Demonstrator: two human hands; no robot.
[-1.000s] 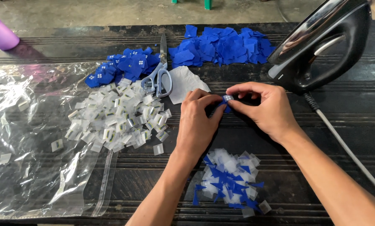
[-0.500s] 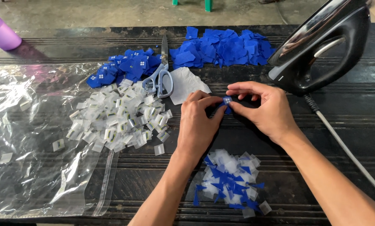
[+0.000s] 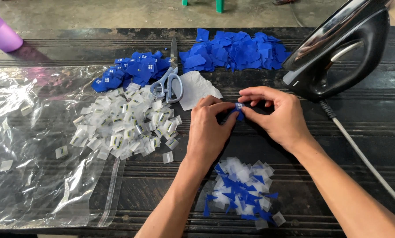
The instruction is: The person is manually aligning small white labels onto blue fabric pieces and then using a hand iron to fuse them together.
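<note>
Fingertips of both hands — left hand, right hand — pinch one small blue fabric square mid-bench, seemingly peeling its backing — a delicate separating pull likely follows.

Two hands, one iron, one pair of scissors, one purple cup, one plastic bag, four heaps of small pieces.

The tabletop is dark, worn, grooved wood, matt. At nine o'clock lies a glossy, crinkled clear plastic bag. The iron at two o'clock shines in black plastic; the scissors show bright metal blades and smooth grey plastic handles.
</note>
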